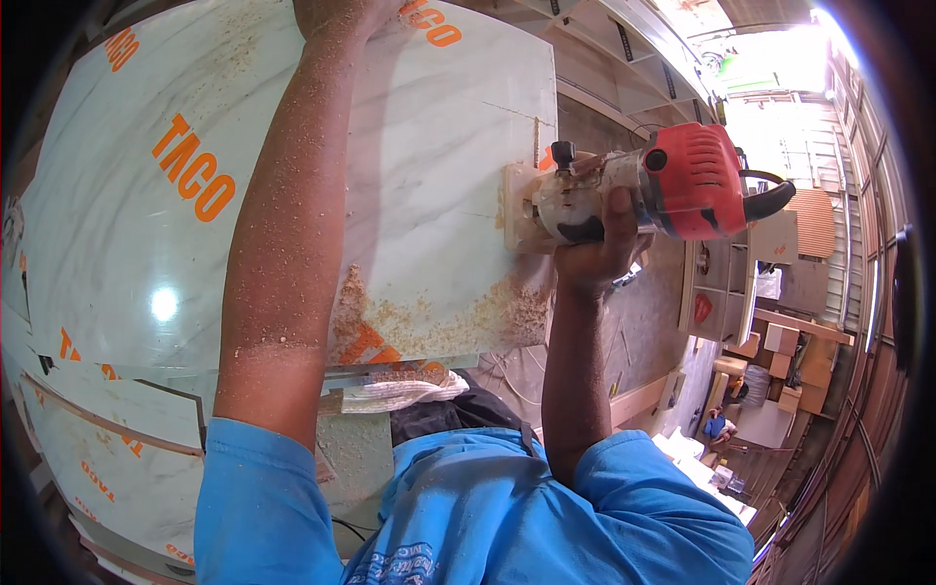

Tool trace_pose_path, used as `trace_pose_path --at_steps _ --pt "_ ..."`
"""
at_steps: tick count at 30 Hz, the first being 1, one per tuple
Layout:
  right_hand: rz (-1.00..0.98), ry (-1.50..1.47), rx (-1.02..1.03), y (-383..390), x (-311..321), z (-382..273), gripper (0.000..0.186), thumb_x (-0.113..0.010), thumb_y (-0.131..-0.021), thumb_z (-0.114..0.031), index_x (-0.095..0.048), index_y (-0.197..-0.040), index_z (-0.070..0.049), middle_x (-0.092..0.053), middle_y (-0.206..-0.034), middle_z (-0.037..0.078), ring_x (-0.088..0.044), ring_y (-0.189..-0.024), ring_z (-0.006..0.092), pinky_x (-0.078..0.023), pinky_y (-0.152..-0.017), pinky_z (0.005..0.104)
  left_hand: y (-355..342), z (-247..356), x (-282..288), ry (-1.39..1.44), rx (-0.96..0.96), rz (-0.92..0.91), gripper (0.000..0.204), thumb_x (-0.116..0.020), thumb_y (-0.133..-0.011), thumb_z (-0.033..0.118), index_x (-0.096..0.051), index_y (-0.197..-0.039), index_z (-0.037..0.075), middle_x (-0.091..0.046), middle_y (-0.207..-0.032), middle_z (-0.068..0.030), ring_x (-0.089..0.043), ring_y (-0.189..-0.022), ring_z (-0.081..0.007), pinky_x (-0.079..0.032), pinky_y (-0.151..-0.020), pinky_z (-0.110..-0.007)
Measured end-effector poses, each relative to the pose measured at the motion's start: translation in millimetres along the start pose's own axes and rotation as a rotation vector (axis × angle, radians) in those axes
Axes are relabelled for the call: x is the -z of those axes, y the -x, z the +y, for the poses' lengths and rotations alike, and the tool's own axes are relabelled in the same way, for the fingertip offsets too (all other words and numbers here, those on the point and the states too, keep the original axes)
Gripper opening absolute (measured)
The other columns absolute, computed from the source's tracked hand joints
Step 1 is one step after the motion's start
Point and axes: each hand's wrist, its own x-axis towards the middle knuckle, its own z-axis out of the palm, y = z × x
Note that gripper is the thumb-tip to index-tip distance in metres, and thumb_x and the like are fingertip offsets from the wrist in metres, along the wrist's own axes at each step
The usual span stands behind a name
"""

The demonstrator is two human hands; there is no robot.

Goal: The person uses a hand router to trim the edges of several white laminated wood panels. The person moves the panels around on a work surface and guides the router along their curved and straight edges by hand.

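From my remote seat: the right hand (597,258) has its fingers clamped around the red router (687,180), at 2 o'clock. Grip is on the grey barrel near the base, probably for control. Base seems seated at the marbled panel's (434,185) 3 o'clock edge, so the panel likely takes weight. Left hand (341,12), 11 o'clock, frame-cut; can't tell its fingers, I'd guess bracing. Sawdust (522,312) at the panel's 4 o'clock corner. Containers: open cabinet (688,285), 3 o'clock, red item (703,309) inside; other contents unclear.
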Motion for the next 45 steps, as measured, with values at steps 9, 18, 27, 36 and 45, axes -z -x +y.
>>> trace_pose_path --at_steps 9,18,27,36,45 --pt "0.004 -0.158 0.003 6.2 -3.6 0.6 0.043 -0.057 -0.090 -0.034 -0.062 -0.103 0.007 -0.067 -0.094 0.021 -0.066 -0.087 0.0297 -0.055 -0.078 0.0424 3.0 -1.6 -7.4 -0.005 -0.035 0.095 0.049 -0.087 -0.073 0.050 -0.076 -0.080 0.003 -0.075 -0.086 -0.0167 -0.073 -0.087 -0.0283 -0.057 -0.086 -0.037" --pt "0.010 -0.190 0.070 14.0 -11.4 -0.6 0.056 -0.060 -0.087 -0.038 -0.055 -0.119 0.008 -0.065 -0.093 0.021 -0.066 -0.090 0.0353 -0.055 -0.080 0.0468 1.6 -3.4 1.6 -0.008 -0.014 0.026 0.049 -0.087 -0.072 0.050 -0.077 -0.080 0.002 -0.076 -0.086 -0.0164 -0.073 -0.090 -0.0298 -0.056 -0.087 -0.038" --pt "0.030 -0.154 0.058 2.1 -14.1 12.6 0.053 -0.061 -0.088 -0.039 -0.058 -0.113 0.008 -0.065 -0.094 0.021 -0.066 -0.089 0.0342 -0.056 -0.078 0.0458 -0.9 0.6 0.5 -0.013 -0.021 -0.023 0.047 -0.087 -0.072 0.050 -0.077 -0.087 0.006 -0.075 -0.095 -0.0129 -0.070 -0.100 -0.0259 -0.047 -0.098 -0.037" --pt "0.091 -0.283 0.000 -16.1 -22.1 28.3 0.036 -0.069 -0.086 -0.020 -0.062 -0.111 0.007 -0.070 -0.096 0.016 -0.068 -0.088 0.0242 -0.055 -0.082 0.0385 -5.7 -2.9 3.6 -0.042 -0.010 -0.059 0.052 -0.085 -0.073 0.052 -0.077 -0.092 0.004 -0.075 -0.100 -0.0142 -0.069 -0.102 -0.0268 -0.048 -0.098 -0.038" --pt "0.097 -0.293 0.056 -63.8 -29.3 74.5 0.047 -0.073 -0.086 -0.016 -0.057 -0.123 0.006 -0.064 -0.108 0.013 -0.066 -0.094 0.0215 -0.056 -0.084 0.0365 -0.3 -0.2 -4.1 -0.052 -0.057 -0.007 0.059 -0.083 -0.074 0.053 -0.077 -0.102 0.001 -0.075 -0.107 -0.0169 -0.068 -0.110 -0.0279 -0.045 -0.102 -0.038"
